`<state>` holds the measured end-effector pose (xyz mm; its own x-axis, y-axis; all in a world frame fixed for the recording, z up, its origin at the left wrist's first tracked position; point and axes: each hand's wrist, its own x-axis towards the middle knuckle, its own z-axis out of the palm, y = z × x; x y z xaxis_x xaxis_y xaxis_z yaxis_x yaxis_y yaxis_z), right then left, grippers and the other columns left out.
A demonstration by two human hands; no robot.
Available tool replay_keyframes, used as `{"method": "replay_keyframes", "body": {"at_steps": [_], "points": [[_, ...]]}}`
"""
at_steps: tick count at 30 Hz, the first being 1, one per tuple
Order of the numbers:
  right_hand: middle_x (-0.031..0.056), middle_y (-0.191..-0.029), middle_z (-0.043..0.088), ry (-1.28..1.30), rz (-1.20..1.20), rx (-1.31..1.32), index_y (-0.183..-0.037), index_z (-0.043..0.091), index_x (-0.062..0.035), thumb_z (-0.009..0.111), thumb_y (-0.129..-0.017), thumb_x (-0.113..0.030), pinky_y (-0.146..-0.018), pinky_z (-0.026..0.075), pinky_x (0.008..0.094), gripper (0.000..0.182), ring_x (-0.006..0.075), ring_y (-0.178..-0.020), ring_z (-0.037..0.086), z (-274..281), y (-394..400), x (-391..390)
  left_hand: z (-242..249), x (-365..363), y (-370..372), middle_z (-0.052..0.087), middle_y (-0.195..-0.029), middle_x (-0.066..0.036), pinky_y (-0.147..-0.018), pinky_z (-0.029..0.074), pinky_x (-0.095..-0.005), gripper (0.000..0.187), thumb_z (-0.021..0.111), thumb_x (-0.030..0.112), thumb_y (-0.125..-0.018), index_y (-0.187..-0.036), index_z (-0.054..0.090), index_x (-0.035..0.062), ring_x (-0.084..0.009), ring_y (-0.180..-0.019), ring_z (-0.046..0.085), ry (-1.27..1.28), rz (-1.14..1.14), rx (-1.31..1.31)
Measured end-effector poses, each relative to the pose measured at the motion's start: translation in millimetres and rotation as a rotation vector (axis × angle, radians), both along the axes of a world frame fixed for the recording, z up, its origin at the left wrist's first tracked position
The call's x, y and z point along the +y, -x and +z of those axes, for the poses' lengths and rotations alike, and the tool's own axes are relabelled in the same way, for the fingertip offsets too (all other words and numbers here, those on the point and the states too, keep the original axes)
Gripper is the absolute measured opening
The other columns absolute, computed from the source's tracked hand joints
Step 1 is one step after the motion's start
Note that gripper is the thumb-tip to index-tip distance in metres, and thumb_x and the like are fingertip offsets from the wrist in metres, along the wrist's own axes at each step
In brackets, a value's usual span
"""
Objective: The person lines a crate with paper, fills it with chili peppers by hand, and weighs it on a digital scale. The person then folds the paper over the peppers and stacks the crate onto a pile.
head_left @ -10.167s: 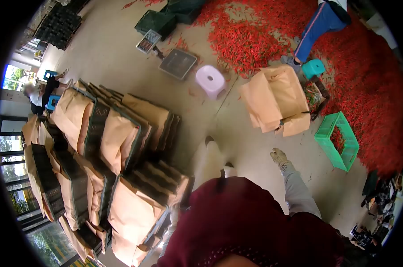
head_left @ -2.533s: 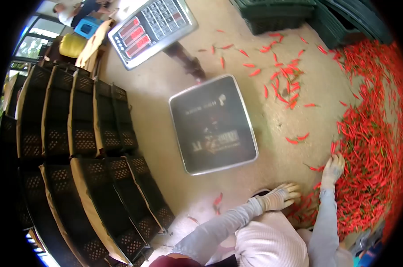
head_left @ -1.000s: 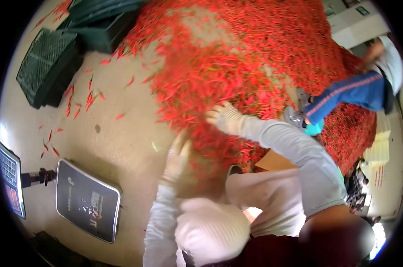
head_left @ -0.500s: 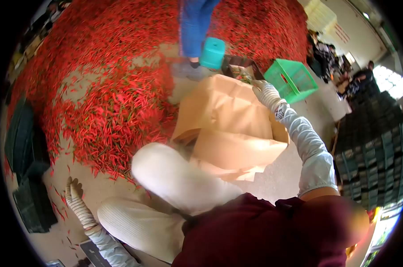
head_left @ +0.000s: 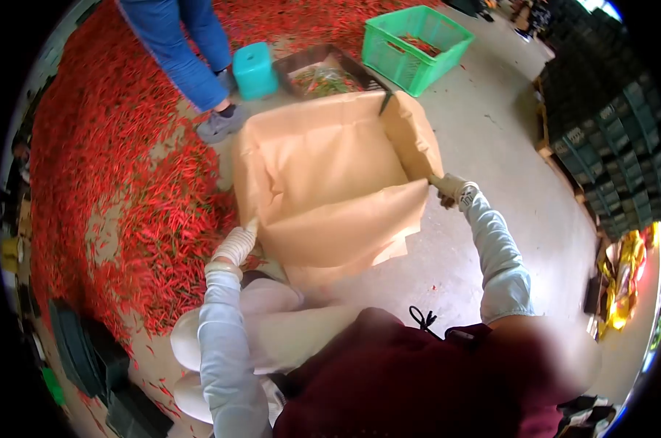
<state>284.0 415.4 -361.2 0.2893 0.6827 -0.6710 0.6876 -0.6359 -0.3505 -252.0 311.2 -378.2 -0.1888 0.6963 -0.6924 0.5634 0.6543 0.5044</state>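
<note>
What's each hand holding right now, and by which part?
Both grip the paper-lined crate: left hand at its near-left edge, right hand at its near-right corner, on the paper's rim.

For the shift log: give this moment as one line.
left hand: grips paper-lined crate near edge | right hand: grips far edge | chillies beside

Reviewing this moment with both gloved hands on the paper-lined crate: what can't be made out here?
All in the head view:
- Paper-lined crate: its walls and floor are covered by the brown paper liner.
- Left hand and right hand: the fingertips are tucked behind the paper edge, so the grip is unclear.
- Person in blue trousers: cut off above the legs by the frame edge.
- Dark tray behind the crate: its contents are too small to name.
</note>
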Motion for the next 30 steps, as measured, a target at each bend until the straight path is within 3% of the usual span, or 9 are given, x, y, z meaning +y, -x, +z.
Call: {"method": "replay_keyframes", "body": {"at_steps": [2,3,8,10,13,15,18,23,30], "points": [[0.009,-0.072,0.064,-0.257,-0.042,0.192,-0.087,0.068,-0.0034,0.057,-0.083,-0.05,-0.054,0.048,0.0371,0.048,0.0215,-0.06,0.06,-21,-1,-3,-30,9,-8,0.056,-0.128,-0.015,-0.09,0.048,-0.049,0.082,0.038,0.069,-0.087,-0.142,0.04,0.0084,-0.0334,-0.108,0.057,-0.041,0.139,0.014],[0.009,-0.072,0.064,-0.256,-0.064,0.193,-0.087,0.068,-0.0034,0.057,-0.083,-0.05,-0.054,0.048,0.0371,0.048,0.0215,-0.06,0.06,-26,0,-2,-40,8,-16,0.057,-0.127,-0.012,-0.085,0.047,-0.0483,0.075,0.046,0.064,-0.086,-0.137,0.047,0.0089,-0.0301,-0.106,0.055,-0.059,0.424,-0.071],[0.0128,-0.069,0.066,-0.392,0.013,-0.167,-0.081,0.071,-0.0049,0.059,-0.078,-0.04,-0.064,0.05,0.037,0.037,0.0245,-0.064,0.064,-19,21,-12,-25,8,-34,0.063,-0.113,-0.01,-0.079,0.046,-0.0456,0.056,0.064,0.045,-0.084,-0.12,0.058,0.004,-0.0269,-0.093,0.058,-0.214,0.432,-0.093],[0.0159,-0.071,0.066,-0.463,0.083,-0.264,-0.084,0.07,-0.0039,0.059,-0.077,-0.038,-0.066,0.051,0.0379,0.037,0.0273,-0.064,0.064,-5,32,-19,-29,7,-37,0.068,-0.093,-0.017,-0.075,0.047,-0.036,0.054,0.062,0.042,-0.083,-0.102,0.064,-0.0078,-0.0251,-0.081,0.063,-0.445,0.354,0.269],[0.0096,-0.062,0.064,-0.467,-0.336,0.166,-0.077,0.068,-0.0011,0.062,-0.077,-0.022,-0.054,0.05,0.0317,0.022,0.0181,-0.052,0.061,-4,36,-20,-15,8,-49,0.067,-0.093,-0.017,-0.073,0.048,-0.035,0.052,0.069,0.039,-0.079,-0.102,0.063,-0.0078,-0.0238,-0.079,0.061,-0.418,0.493,0.085],[0.0084,-0.061,0.064,-0.502,-0.367,0.193,-0.077,0.068,-0.0007,0.062,-0.076,-0.018,-0.05,0.049,0.0298,0.019,0.0164,-0.05,0.06,1,38,-17,-37,10,-38,0.066,-0.094,-0.017,-0.072,0.048,-0.0353,0.053,0.073,0.036,-0.076,-0.103,0.063,-0.0083,-0.0238,-0.078,0.061,-0.462,0.63,-0.073],[0.0083,-0.06,0.062,-0.517,-0.442,0.287,-0.082,0.064,0.0007,0.064,-0.079,-0.015,-0.044,0.05,0.0284,0.016,0.0164,-0.047,0.059,11,39,-8,-33,12,-35,0.066,-0.092,-0.017,-0.071,0.048,-0.0352,0.053,0.073,0.035,-0.077,-0.102,0.062,-0.0094,-0.0233,-0.076,0.06,-0.508,0.774,-0.254],[0.0073,-0.056,0.057,-0.282,-0.49,0.473,-0.08,0.057,-0.0059,0.059,-0.086,-0.018,-0.033,0.041,0.0288,0.014,0.0182,-0.04,0.054,-2,24,13,1,9,-37,0.066,-0.093,-0.016,-0.074,0.047,-0.037,0.05,0.062,0.039,-0.083,-0.102,0.063,-0.0066,-0.0245,-0.077,0.058,-0.618,0.635,-0.178],[0.0099,-0.059,0.059,-0.426,-0.46,0.584,-0.092,0.056,-0.0022,0.053,-0.089,-0.018,-0.03,0.039,0.0286,0.017,0.0195,-0.038,0.056,12,18,9,34,4,-36,0.067,-0.093,-0.019,-0.08,0.045,-0.0392,0.05,0.052,0.04,-0.089,-0.103,0.065,-0.0066,-0.0278,-0.082,0.059,-0.759,0.619,-0.132]]}}
